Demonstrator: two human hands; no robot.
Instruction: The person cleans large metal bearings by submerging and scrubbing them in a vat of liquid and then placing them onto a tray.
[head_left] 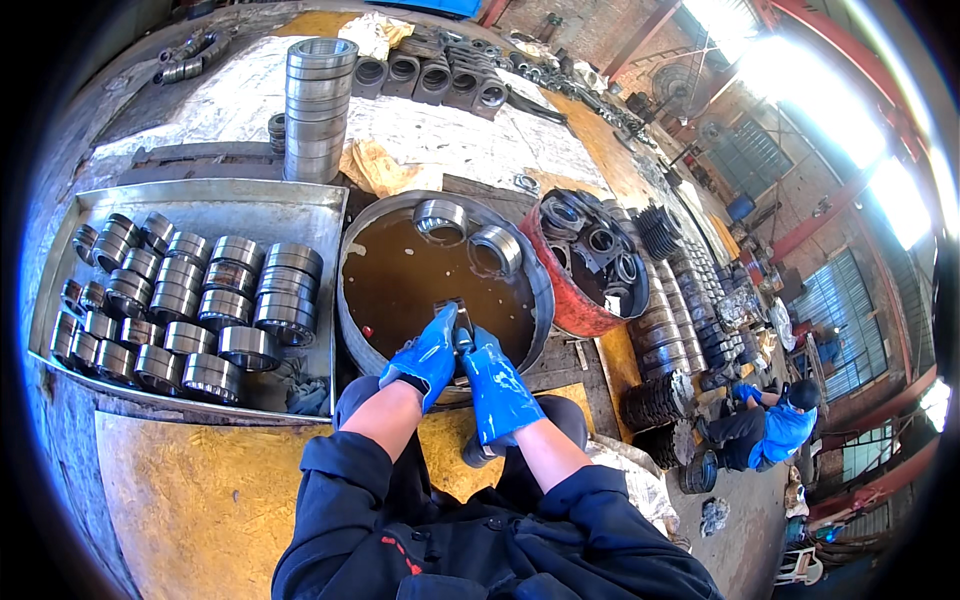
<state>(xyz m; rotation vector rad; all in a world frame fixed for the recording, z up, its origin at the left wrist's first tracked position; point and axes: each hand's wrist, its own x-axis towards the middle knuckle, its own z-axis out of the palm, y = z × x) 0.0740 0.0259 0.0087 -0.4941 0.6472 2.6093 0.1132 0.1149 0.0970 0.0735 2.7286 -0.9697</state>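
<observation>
My left hand [428,357] and my right hand [494,385], both in wet blue rubber gloves, are closed together on a small dark metal part [458,312]. It looks curved like a ring, but the gloves hide much of it. I hold it above the near half of a round metal tub [548,300] of brown liquid [420,285]. At the tub's far side, a shiny bearing ring [440,221] and a second bearing ring [496,250] stand partly in the liquid.
Left of the tub, a metal tray [200,190] holds several stacked bearing rings. Behind it rises a tall ring stack [318,110]. On the right stands a red drum [585,318] full of metal parts. Further right, a person in blue [778,430] crouches by more parts.
</observation>
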